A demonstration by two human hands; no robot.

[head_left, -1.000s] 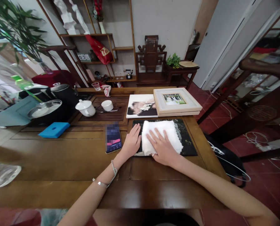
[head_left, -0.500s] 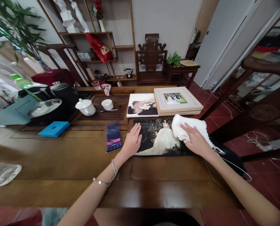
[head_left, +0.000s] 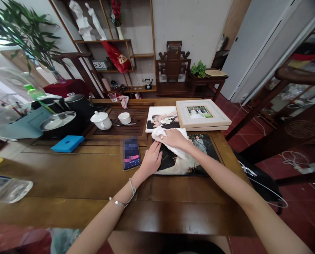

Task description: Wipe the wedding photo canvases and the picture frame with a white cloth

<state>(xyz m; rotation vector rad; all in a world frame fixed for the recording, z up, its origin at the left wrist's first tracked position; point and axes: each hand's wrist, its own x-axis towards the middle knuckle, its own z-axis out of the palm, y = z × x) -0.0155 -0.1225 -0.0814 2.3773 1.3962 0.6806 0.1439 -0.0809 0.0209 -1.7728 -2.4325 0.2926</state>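
Observation:
A dark wedding photo panel [head_left: 170,165] lies flat on the wooden table in front of me, showing a white gown and a suited figure. My left hand [head_left: 152,158] rests flat on the panel's left edge, fingers stretched out. With my right hand [head_left: 174,138] I hold a white cloth [head_left: 182,133] against the panel's upper left part, close to my left fingertips. The cloth and my right arm hide much of the picture. Just left of my left hand lies a phone [head_left: 131,157] with its screen lit.
Behind the panel are a white photo print [head_left: 150,121] and stacked pale frames [head_left: 183,121]. To the left stand a lidded white cup [head_left: 101,120], a small white bowl [head_left: 124,118], a blue block [head_left: 67,144] and a pan [head_left: 58,123]. A dark chair [head_left: 295,123] stands at the right.
My right hand has slid the white cloth left across the panel, from its right end to its upper left. The suited figure at the right now shows. My left hand stays on the left edge.

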